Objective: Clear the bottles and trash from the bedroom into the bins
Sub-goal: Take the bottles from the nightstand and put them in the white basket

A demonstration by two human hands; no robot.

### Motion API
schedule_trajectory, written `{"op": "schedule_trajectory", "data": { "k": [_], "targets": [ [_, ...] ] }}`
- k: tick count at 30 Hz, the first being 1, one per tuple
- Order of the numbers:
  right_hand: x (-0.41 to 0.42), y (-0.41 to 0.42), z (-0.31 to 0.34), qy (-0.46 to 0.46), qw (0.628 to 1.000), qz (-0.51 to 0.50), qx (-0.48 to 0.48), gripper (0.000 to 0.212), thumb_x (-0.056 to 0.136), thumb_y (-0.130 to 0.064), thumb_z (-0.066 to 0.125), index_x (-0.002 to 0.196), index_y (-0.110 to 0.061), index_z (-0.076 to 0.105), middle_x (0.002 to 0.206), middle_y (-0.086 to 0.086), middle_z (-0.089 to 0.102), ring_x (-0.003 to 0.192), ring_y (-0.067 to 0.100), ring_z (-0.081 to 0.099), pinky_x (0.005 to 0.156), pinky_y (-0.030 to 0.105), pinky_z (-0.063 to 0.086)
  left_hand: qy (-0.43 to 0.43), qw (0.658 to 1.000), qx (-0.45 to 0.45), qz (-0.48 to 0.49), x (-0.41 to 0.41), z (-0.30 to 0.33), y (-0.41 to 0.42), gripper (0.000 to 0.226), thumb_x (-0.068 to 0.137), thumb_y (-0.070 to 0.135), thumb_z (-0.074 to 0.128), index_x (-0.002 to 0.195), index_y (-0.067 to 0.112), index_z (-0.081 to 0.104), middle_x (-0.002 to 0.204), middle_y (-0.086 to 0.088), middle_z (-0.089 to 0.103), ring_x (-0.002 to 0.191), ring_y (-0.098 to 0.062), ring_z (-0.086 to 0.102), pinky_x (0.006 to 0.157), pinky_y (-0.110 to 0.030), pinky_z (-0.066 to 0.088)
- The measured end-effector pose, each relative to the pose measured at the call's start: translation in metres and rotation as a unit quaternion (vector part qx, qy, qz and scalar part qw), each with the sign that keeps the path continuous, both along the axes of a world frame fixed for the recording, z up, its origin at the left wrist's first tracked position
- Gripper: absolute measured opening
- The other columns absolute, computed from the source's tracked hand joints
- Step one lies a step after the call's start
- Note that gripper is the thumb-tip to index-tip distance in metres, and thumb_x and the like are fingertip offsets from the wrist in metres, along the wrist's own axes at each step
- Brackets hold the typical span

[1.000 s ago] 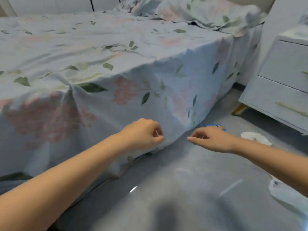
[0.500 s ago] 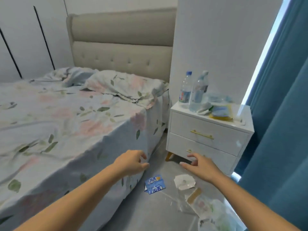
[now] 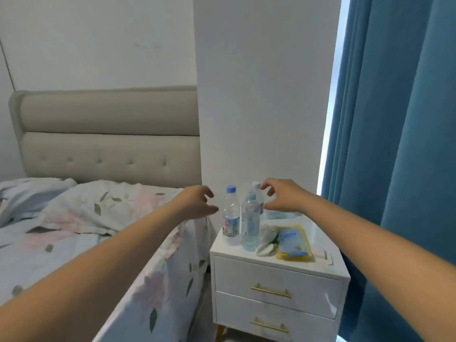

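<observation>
Head view: two clear bottles stand upright, side by side, on the white nightstand right of the bed. Left hand and right hand flank them, fingers spread, empty.

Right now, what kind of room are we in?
A bedroom, most likely. There's a bed with a padded headboard, a white nightstand beside it holding two bottles, and a blue curtain at the window.
</observation>
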State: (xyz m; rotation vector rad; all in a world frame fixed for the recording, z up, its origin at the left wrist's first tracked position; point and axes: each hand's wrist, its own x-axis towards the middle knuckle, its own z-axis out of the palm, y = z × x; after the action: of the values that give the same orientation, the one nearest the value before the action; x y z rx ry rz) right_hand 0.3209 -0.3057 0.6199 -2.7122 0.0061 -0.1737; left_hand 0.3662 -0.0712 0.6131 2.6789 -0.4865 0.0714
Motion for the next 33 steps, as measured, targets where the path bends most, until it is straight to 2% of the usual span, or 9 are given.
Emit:
{"op": "schedule_trajectory", "data": {
  "k": [5,9,12,16,19,21,24,28,33],
  "targets": [
    [0.116,-0.007,0.005,0.058,0.993,-0.017,-0.104,0.063,0.083,-0.035,0.066,0.138,-0.021,0.041,0.139,0.006,0.048,0.12,0.024,0.052,0.096,0.034,0.046,0.006,0.998,0.067,-0.019,0.096,0.004,-0.036,0.058,0.086,0.038,0.065,0.137,0.013,0.049,0.139,-0.006,0.054,0.123,-0.023,0.053,0.102,-0.031,0.042],
    [0.168,-0.009,-0.013,0.123,0.982,-0.006,-0.14,0.063,0.083,-0.041,0.066,0.139,-0.02,0.043,0.139,0.005,0.046,0.118,0.024,0.053,0.08,0.03,0.048,0.01,0.997,0.061,-0.038,0.149,-0.017,-0.079,0.063,0.087,0.037,0.065,0.142,0.018,0.042,0.143,-0.01,0.044,0.125,-0.026,0.05,0.102,-0.033,0.04],
    [0.19,-0.014,-0.025,0.17,0.977,0.017,-0.124,0.057,0.081,-0.04,0.068,0.132,-0.019,0.051,0.127,0.006,0.054,0.102,0.021,0.06,0.073,0.029,0.054,0.017,0.997,0.058,-0.056,0.179,-0.034,-0.107,0.064,0.085,0.04,0.066,0.142,0.026,0.04,0.142,-0.009,0.045,0.122,-0.028,0.052,0.103,-0.037,0.044],
    [0.202,-0.021,-0.034,0.17,0.981,0.05,-0.08,0.036,0.076,-0.029,0.076,0.105,-0.01,0.067,0.101,0.01,0.066,0.077,0.024,0.071,0.067,0.033,0.062,0.031,0.985,0.15,-0.08,0.205,-0.046,-0.125,0.038,0.085,0.036,0.067,0.116,0.015,0.061,0.115,-0.007,0.065,0.094,-0.022,0.059,0.081,-0.029,0.05],
    [0.201,-0.023,-0.036,0.169,0.981,0.075,-0.062,0.026,0.073,-0.022,0.077,0.093,-0.008,0.068,0.093,0.012,0.068,0.074,0.027,0.073,0.065,0.035,0.062,0.036,0.987,0.135,-0.083,0.213,-0.042,-0.121,0.032,0.084,0.034,0.068,0.106,0.011,0.064,0.1,-0.005,0.064,0.084,-0.02,0.061,0.068,-0.022,0.048],
    [0.198,-0.021,-0.035,0.165,0.979,0.094,-0.067,0.024,0.074,-0.021,0.076,0.091,-0.008,0.067,0.092,0.011,0.069,0.073,0.025,0.072,0.067,0.034,0.062,0.023,0.991,0.111,-0.076,0.21,-0.031,-0.108,0.03,0.084,0.033,0.068,0.105,0.011,0.064,0.095,-0.003,0.062,0.08,-0.019,0.061,0.061,-0.018,0.047],
    [0.193,-0.009,-0.03,0.141,0.981,0.119,-0.059,0.021,0.076,-0.022,0.074,0.092,-0.01,0.068,0.092,0.008,0.069,0.069,0.022,0.07,0.065,0.031,0.062,0.002,0.993,0.101,-0.054,0.196,-0.009,-0.073,0.028,0.084,0.033,0.067,0.104,0.013,0.066,0.098,-0.002,0.063,0.079,-0.017,0.06,0.064,-0.021,0.046],
    [0.184,0.029,-0.02,0.117,0.977,0.169,-0.052,0.021,0.077,-0.022,0.072,0.092,-0.008,0.07,0.091,0.009,0.07,0.062,0.016,0.064,0.054,0.022,0.056,0.01,0.996,0.092,0.002,0.163,0.012,0.002,0.023,0.082,0.033,0.069,0.099,0.017,0.068,0.091,-0.002,0.064,0.057,-0.015,0.059,0.052,-0.019,0.049],
    [0.155,0.106,-0.007,0.069,0.965,0.249,-0.048,0.018,0.075,-0.027,0.073,0.084,-0.012,0.071,0.079,0.004,0.067,0.056,0.012,0.06,0.047,0.016,0.049,0.042,0.991,0.071,0.109,0.101,0.018,0.113,0.024,0.083,0.032,0.071,0.097,0.013,0.067,0.091,-0.005,0.067,0.06,-0.012,0.061,0.052,-0.019,0.053]
  ]
}}
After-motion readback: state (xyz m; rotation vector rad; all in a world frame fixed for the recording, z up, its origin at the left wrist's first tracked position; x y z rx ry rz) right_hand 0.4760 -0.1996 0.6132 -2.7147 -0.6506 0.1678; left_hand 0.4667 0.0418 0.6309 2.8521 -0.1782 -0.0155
